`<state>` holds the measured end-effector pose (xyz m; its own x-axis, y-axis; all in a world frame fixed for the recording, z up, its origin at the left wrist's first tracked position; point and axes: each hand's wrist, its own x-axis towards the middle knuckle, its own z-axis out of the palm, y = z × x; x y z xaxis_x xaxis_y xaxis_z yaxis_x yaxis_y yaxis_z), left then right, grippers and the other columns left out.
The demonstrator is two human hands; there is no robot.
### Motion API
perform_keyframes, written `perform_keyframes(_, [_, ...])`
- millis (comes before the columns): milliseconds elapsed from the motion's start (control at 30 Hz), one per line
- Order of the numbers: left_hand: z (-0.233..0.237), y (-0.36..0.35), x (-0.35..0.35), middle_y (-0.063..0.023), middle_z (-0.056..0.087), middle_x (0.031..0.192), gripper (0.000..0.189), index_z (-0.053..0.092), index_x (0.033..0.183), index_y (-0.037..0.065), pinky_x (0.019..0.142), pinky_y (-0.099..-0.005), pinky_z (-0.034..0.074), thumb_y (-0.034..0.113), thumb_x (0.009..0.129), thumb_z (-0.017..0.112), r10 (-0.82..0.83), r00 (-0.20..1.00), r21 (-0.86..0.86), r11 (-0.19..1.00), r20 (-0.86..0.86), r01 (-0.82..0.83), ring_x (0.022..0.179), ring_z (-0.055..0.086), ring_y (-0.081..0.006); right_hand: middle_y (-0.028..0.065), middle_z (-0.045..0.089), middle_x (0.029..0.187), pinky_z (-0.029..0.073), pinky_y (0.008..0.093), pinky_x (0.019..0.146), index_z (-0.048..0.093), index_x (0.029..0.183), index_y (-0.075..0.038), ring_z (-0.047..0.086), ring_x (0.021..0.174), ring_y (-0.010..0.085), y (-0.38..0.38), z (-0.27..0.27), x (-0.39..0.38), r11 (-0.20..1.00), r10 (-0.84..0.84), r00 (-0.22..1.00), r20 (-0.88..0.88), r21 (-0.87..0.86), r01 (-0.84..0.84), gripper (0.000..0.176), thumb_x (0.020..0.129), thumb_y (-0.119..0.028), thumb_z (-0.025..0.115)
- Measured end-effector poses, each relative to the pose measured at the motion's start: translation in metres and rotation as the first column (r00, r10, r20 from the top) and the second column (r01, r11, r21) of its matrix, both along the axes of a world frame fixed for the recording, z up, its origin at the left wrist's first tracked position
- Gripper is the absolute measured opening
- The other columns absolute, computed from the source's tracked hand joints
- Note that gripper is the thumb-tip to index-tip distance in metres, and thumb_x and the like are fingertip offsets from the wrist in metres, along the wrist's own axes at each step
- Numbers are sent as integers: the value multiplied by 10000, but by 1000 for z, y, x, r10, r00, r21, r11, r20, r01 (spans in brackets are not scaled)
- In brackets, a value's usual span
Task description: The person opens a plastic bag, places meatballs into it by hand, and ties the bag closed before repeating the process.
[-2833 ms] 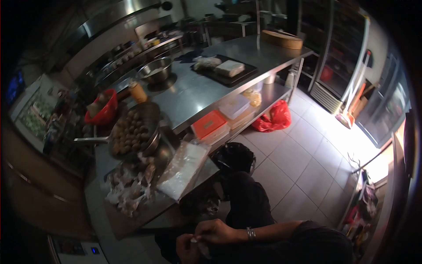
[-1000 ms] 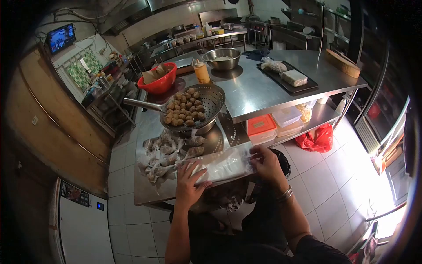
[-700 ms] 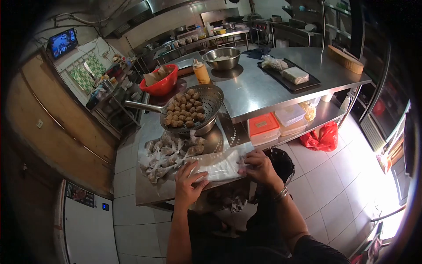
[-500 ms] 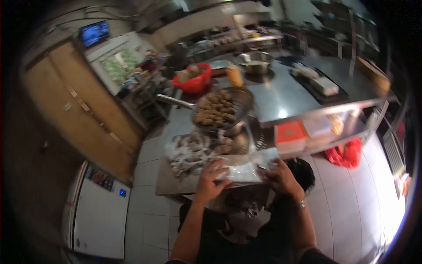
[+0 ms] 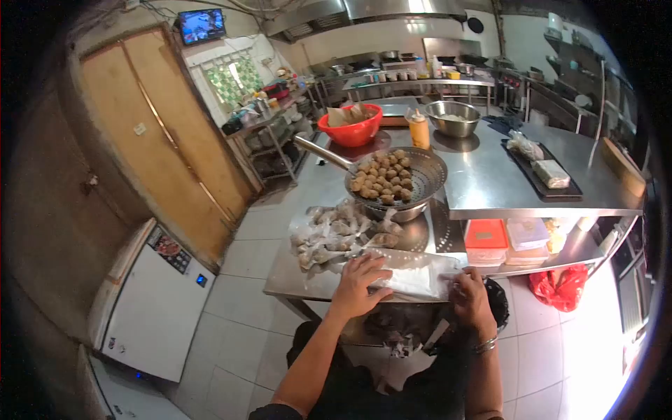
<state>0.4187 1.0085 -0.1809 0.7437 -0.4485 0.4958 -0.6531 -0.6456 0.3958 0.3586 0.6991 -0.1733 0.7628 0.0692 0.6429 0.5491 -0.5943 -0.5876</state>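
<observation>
In a tiled kitchen, a stainless-steel surface [image 5: 292, 281] stands before the person. The flat, clear-and-white plastic pack [image 5: 413, 276] lies along its near edge. The left hand [image 5: 357, 287] rests on the pack's left end, fingers spread. The right hand [image 5: 470, 297] has its fingers curled at the right end; whether they pinch the film cannot be told. Beyond lie knotted clear plastic bags [image 5: 337, 231], then a round perforated metal strainer [image 5: 428, 171] bearing brown balls [image 5: 383, 176].

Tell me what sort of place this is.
Most likely a commercial kitchen: it has a long steel worktable, a big perforated strainer holding brown balls, and a metal extractor hood at the back.
</observation>
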Motion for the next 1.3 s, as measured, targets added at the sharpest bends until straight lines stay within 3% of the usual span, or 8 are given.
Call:
perform_keyframes(33, [-2,0,-1,-47,600,1459,361,754,1155,192,1190,-574,287,373,850,823,6,1000,-1,1000,5,-6,1433,445,-349,113,671,917,517,407,802,744,1027,-67,583,863,325,-2,-5,0,999,10,990,-140,44,-4,339,721,76,709])
perform_keyframes(167, [-6,0,-5,-34,599,1460,362,755,1153,199,1199,-600,267,429,875,785,56,998,10,998,13,-56,1427,454,-346,74,642,841,506,371,751,773,1063,-107,577,828,292,-13,-11,3,986,-40,996,85,-159,54,371,720,33,760])
perform_keyframes(333, [-2,-1,-9,-45,590,1462,335,748,1149,189,1215,-615,240,415,901,746,67,998,17,998,20,-67,1416,462,-349,117,710,1116,445,433,972,640,885,-69,593,1047,322,-18,-25,-11,974,-215,963,164,104,199,103,843,-13,715])
perform_keyframes(367, [-2,-3,-9,-45,590,1462,335,748,1149,189,1215,-615,240,415,901,746,55,998,-12,998,-1,-55,1416,462,-349,124,714,1157,452,435,966,649,900,-69,596,1058,334,-20,-13,-14,950,-228,939,256,-154,273,109,836,-20,723])
perform_keyframes(633, [6,1,-11,-91,595,1442,364,735,1174,165,1194,-543,321,365,873,776,27,999,-43,999,34,-26,1401,470,-372,149,586,1087,528,390,866,699,1035,-8,600,1032,311,-11,-1,-2,949,-268,964,-3,-171,263,300,745,32,768])
perform_keyframes(833, [20,-4,-8,-73,572,1486,624,687,1294,157,1193,-519,336,402,755,884,52,997,-67,996,-63,-56,1430,447,-346,136,611,1204,530,383,869,777,1122,-83,599,1030,308,-4,7,5,983,8,984,-180,-179,-41,376,757,3,789])
perform_keyframes(1000, [9,6,-8,-77,571,1483,637,683,1298,137,1215,-515,313,456,774,854,45,999,-41,998,-14,-45,1431,442,-341,73,706,903,536,411,909,737,917,-63,615,1011,341,-8,15,10,911,-18,1000,-9,-412,12,252,690,44,757])
perform_keyframes(1300, [9,7,-9,-94,544,1507,552,715,1254,148,1239,-539,271,440,801,834,4,1000,-49,999,-26,-5,1467,402,-349,98,636,819,536,430,858,676,876,-26,630,1002,374,-14,-6,19,877,133,981,-145,-444,-184,172,743,43,759])
